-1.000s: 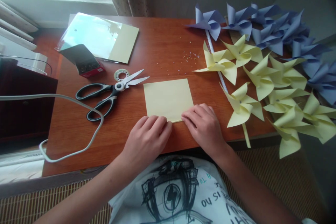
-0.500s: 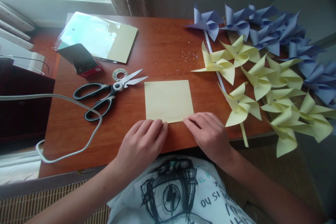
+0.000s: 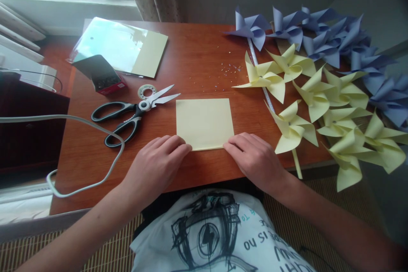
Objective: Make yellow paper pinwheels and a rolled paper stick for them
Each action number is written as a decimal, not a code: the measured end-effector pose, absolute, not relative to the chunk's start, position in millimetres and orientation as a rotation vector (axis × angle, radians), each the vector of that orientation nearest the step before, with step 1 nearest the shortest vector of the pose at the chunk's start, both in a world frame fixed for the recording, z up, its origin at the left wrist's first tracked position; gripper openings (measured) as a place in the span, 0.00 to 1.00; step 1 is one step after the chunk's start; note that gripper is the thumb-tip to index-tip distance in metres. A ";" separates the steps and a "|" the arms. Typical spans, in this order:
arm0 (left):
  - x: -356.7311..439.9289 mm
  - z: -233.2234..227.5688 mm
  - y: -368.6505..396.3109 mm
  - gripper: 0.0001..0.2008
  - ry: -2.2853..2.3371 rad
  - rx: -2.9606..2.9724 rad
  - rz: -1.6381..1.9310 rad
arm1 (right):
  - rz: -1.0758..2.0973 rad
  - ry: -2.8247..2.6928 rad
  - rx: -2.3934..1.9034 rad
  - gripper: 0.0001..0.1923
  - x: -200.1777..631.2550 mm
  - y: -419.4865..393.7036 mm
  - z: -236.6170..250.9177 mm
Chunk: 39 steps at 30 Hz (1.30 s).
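A pale yellow sheet of paper [image 3: 205,121] lies on the table in front of me, with a thin edge along its near side that looks narrowly folded or rolled. My left hand [image 3: 156,159] is closed, thumb and fingers pinching the near left corner. At the near right corner, my right hand [image 3: 253,153] pinches the same edge, its fingers curled. Left of the paper are open scissors [image 3: 143,106] with black and grey handles, blades toward the sheet. A roll of tape [image 3: 140,92] rests just behind them.
Yellow pinwheels [image 3: 291,125] and purple pinwheels [image 3: 251,27] cover the table's right side. Small scraps [image 3: 232,68] are scattered behind the paper. A red box [image 3: 110,85] with its lid up and a clear packet of paper [image 3: 148,57] sit back left. A white cable [image 3: 110,170] loops at left.
My left hand has slid left along the paper's near edge, from near its middle to the left corner. The right hand stays almost in place at the right corner.
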<state>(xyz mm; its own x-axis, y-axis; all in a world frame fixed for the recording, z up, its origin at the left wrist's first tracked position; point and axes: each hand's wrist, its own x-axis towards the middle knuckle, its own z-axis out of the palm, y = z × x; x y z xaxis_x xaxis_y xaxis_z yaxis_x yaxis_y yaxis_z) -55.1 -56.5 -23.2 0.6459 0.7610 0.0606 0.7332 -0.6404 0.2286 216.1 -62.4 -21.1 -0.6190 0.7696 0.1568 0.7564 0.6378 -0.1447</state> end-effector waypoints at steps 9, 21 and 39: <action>-50.5 -18.8 -62.7 0.08 1.169 2.767 0.202 | 0.330 -2.597 -1.375 0.08 215.4 -64.5 -23.3; -35.3 -18.9 -65.6 0.08 1.163 2.791 0.210 | 0.411 -2.546 -1.316 0.10 211.7 -65.9 -25.3; -55.6 -21.4 -70.1 0.08 1.391 2.460 0.212 | 0.658 -2.414 -1.505 0.06 225.6 -65.3 -22.9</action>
